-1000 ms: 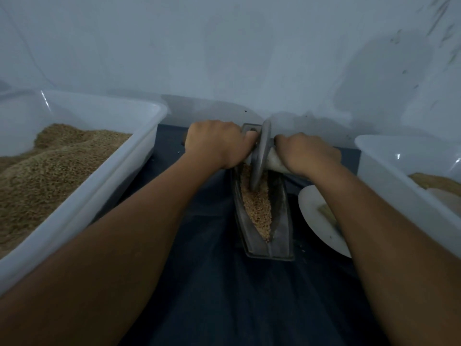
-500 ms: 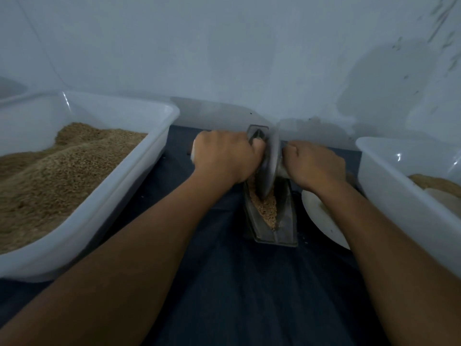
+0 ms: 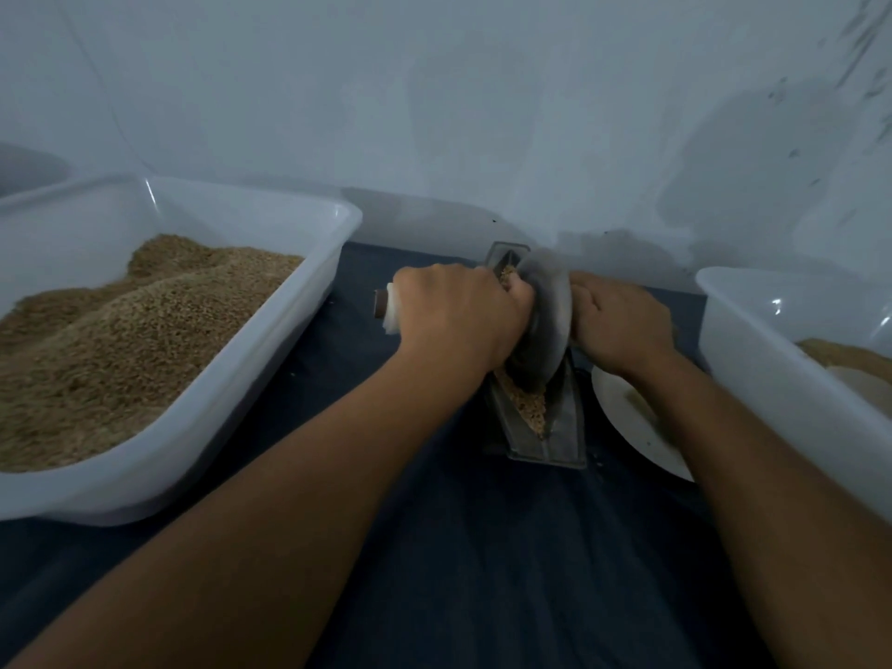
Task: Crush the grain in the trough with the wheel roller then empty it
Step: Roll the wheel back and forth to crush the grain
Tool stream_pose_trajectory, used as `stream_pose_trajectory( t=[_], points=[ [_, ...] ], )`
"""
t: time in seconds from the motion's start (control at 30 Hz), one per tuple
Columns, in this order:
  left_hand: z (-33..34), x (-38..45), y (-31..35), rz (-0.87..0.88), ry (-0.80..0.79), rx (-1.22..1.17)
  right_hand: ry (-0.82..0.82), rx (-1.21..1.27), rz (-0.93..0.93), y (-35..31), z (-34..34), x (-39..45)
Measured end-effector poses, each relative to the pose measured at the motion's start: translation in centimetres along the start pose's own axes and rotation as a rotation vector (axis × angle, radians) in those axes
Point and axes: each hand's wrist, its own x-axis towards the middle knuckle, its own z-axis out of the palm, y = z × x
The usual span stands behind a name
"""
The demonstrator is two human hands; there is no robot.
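Observation:
A narrow dark metal trough (image 3: 562, 434) lies on the dark cloth in front of me, with brown grain (image 3: 531, 410) inside it. A grey disc-shaped wheel roller (image 3: 548, 313) stands upright in the trough, blurred by motion. My left hand (image 3: 458, 313) is closed on the left end of its handle, whose tip (image 3: 383, 306) sticks out past my knuckles. My right hand (image 3: 620, 323) is closed on the right end of the handle, which is hidden under the hand.
A large white tub (image 3: 251, 379) full of brown grain stands to the left. Another white tub (image 3: 772, 379) holding some grain is at the right edge. A white plate (image 3: 637, 437) lies between the trough and the right tub. A pale wall rises behind.
The wheel has rolled toward the near part of the trough, covering more of the grain. My view has shifted, so the left tub shows more fully.

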Motion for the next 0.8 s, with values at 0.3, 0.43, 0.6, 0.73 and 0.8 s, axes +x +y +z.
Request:
stream_pose_trajectory(
  t=[0.3,0.43,0.6,0.73,0.8],
  points=[
    [0.8,1.1,-0.9,0.098,0.061,-0.098,0.120,-0.162,0.173,-0.7,0.2,-1.8],
    [0.8,1.1,-1.0,0.125,0.072,-0.100,0.137,-0.142,0.185,-1.0,0.1,-2.6],
    [0.2,-0.1,-0.7,0.114,0.104,-0.079,0.166,-0.102,0.106,-1.3,-0.3,-3.3],
    [-0.1,-0.9,-0.4,0.106,0.114,-0.037,0.200,-0.054,0.056,-1.3,-0.4,-4.1],
    [-0.3,-1.3,-0.3,0.109,0.126,-0.029,0.201,-0.041,0.035,-1.2,-0.4,-4.3]
  ],
)
